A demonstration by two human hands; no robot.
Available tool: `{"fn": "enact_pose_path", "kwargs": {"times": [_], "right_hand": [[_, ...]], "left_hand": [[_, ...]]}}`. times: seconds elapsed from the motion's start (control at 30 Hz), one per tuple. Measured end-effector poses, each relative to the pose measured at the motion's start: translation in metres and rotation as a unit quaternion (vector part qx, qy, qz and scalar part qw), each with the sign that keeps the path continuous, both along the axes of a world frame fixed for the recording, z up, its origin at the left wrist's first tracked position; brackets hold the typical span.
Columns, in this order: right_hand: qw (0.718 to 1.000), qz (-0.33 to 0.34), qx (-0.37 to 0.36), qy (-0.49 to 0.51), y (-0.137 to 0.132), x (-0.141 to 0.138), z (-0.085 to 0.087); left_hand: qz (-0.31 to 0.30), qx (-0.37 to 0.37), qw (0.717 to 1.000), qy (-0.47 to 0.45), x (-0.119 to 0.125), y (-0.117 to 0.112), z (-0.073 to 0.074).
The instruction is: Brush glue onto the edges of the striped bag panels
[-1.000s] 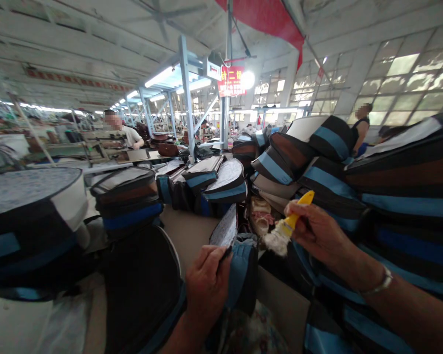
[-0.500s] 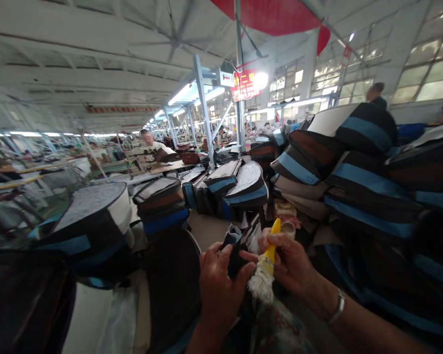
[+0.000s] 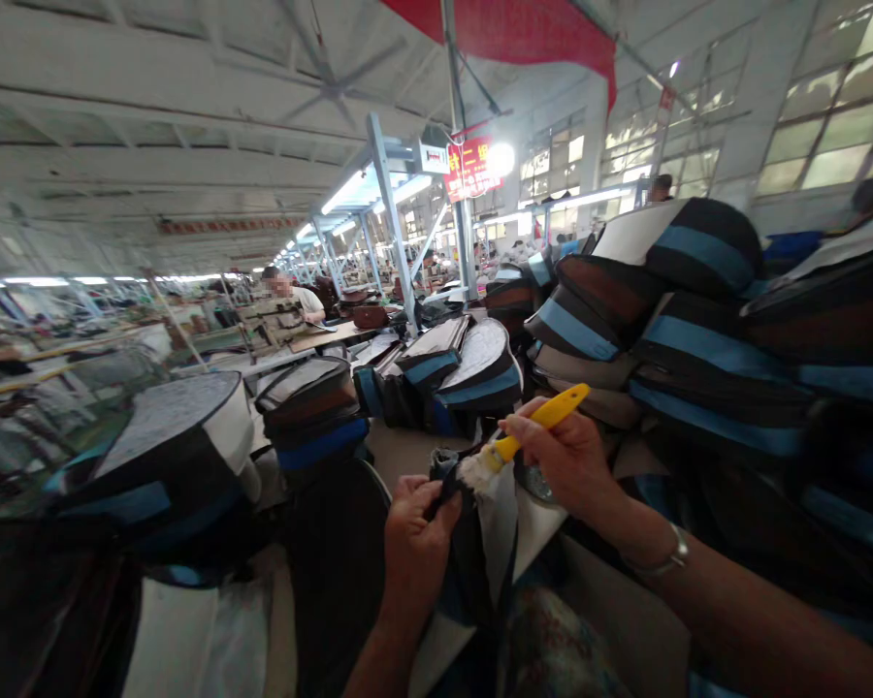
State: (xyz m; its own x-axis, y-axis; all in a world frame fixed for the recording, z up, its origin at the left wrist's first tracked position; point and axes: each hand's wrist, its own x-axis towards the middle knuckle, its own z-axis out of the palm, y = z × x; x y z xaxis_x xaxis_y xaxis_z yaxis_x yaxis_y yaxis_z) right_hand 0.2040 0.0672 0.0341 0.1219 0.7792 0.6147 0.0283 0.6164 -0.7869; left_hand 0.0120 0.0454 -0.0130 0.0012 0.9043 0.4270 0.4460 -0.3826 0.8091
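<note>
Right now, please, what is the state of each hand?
Left hand: closed, gripping the edge of a black-and-blue fabric bag.
Right hand: closed, holding a yellow-handled paintbrush.

From where I'm watching, the brush (image 3: 545,419) has a yellow handle and white bristles; at two o'clock, stacked bags (image 3: 713,349) stripe black, blue and brown.

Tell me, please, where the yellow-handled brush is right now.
In the head view, the yellow-handled brush sits right of centre in the right hand, its bristles touching the dark bag piece gripped by the left hand.
</note>
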Motion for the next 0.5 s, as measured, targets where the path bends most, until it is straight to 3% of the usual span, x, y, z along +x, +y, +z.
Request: {"fn": "enact_pose_path", "kwargs": {"times": [0.13,0.23,0.4,0.5], "right_hand": [[0.979,-0.068,0.107,-0.162,0.010,-0.011,0.007],[0.974,-0.107,0.128,-0.157,0.011,-0.011,0.011],[0.955,-0.089,0.173,-0.223,0.008,-0.015,0.008],[0.962,-0.096,0.167,-0.195,0.008,-0.017,0.001]], "left_hand": [[0.000,-0.014,1.000,-0.005,0.002,-0.001,-0.001],[0.001,-0.019,1.000,-0.006,0.000,-0.003,-0.003],[0.012,-0.016,1.000,-0.010,0.000,-0.003,-0.003],[0.016,-0.015,1.000,-0.007,0.002,0.000,-0.005]]}}
